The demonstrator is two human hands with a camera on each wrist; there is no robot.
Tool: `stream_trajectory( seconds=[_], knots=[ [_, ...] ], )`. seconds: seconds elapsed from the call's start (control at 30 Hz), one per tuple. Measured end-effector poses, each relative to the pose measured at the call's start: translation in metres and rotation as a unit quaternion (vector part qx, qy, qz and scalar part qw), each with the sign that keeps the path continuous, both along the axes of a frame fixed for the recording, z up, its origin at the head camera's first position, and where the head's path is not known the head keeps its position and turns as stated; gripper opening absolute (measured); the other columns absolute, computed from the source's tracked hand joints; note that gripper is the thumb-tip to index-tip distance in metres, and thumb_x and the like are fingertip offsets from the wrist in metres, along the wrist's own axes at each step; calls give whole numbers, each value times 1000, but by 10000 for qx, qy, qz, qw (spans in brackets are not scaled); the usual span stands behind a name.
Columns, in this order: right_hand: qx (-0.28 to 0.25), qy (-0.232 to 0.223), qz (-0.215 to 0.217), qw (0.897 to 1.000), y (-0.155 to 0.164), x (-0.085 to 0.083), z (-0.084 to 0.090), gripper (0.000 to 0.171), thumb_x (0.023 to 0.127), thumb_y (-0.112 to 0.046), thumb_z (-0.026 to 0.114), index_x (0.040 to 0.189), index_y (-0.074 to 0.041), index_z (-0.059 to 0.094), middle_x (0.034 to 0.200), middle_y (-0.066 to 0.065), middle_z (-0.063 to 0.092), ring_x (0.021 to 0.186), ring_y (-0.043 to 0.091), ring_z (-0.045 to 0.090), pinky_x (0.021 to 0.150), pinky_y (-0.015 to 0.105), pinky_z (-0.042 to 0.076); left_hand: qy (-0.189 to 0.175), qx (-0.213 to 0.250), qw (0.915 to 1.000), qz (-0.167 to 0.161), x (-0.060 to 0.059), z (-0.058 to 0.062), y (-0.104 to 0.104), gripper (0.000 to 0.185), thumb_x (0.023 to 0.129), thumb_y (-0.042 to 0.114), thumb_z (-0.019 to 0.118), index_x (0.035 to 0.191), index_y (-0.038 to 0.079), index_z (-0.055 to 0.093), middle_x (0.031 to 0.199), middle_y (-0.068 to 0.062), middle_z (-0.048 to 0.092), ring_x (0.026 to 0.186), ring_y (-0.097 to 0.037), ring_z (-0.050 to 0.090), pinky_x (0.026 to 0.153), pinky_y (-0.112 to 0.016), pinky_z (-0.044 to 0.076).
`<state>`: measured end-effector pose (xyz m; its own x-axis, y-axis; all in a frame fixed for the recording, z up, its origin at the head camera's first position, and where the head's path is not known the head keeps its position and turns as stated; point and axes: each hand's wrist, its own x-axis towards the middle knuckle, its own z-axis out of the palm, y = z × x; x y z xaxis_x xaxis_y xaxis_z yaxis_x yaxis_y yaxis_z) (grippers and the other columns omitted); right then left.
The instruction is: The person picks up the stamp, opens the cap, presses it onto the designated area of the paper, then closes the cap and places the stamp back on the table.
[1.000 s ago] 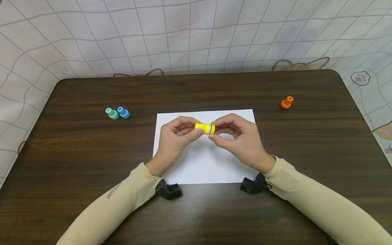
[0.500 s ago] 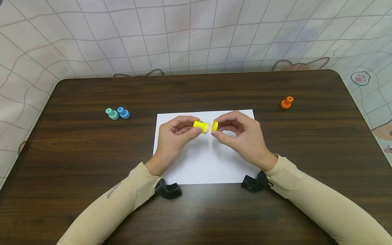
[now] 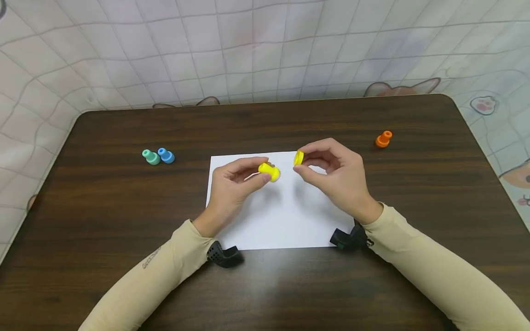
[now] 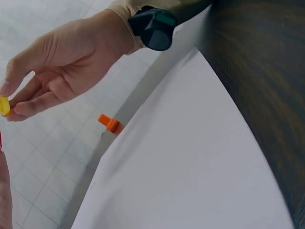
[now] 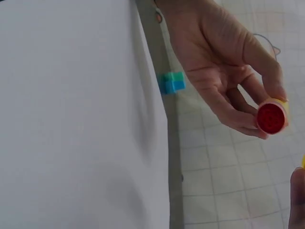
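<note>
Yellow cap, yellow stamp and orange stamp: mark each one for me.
yellow cap [image 3: 298, 157], head view, on its rim by the right hand's fingertips.
yellow stamp [image 3: 269, 171], head view, on its narrow waist.
orange stamp [image 3: 383, 139], head view, on its body.

2 beige sleeves [image 3: 165, 271] reach the wrists; the left bears small grey lettering — black perforated wrist mounts [image 3: 221, 255] below.

Dark wooden table [image 3: 124, 220] against a pale grid-patterned cloth backdrop [image 3: 248, 50].
</note>
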<state>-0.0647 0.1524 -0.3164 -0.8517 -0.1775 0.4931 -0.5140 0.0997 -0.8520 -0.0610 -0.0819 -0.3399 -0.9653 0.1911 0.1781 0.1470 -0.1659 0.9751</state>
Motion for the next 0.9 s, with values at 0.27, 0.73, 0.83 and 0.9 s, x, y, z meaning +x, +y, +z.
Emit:
stream_trajectory(
  seconds=[0.27,0.73,0.83,0.9],
  knots=[
    [-211,88,-119,9997,6,-3,7,41,73,23,79,110,13,66,106,-8,72,89,11,73,88,24,64,572,-418,9974,-155,0,5,-3,36,83,-10,78,118,-11,71,109,5,77,104,-13,74,99,-34,62],
    [-278,194,-361,9988,17,-6,18,39,74,22,78,110,14,65,105,-10,71,90,10,73,88,23,63,1345,-1313,9821,-144,-12,13,1,30,82,-9,79,111,-4,70,108,-19,73,98,-10,72,100,-29,61],
    [-364,189,-361,9985,19,-7,20,39,75,22,78,111,15,65,105,-9,72,90,11,73,88,24,64,1413,-1407,9798,-139,-16,13,3,28,82,-9,78,109,-4,71,108,-19,73,97,-10,71,101,-29,61],
    [-379,194,-359,9984,20,-7,21,39,75,21,78,111,15,65,105,-9,72,91,11,74,88,24,64,1454,-1490,9780,-127,-18,14,4,28,83,-9,78,109,-3,71,108,-18,73,97,-10,71,101,-28,61]
  ],
)
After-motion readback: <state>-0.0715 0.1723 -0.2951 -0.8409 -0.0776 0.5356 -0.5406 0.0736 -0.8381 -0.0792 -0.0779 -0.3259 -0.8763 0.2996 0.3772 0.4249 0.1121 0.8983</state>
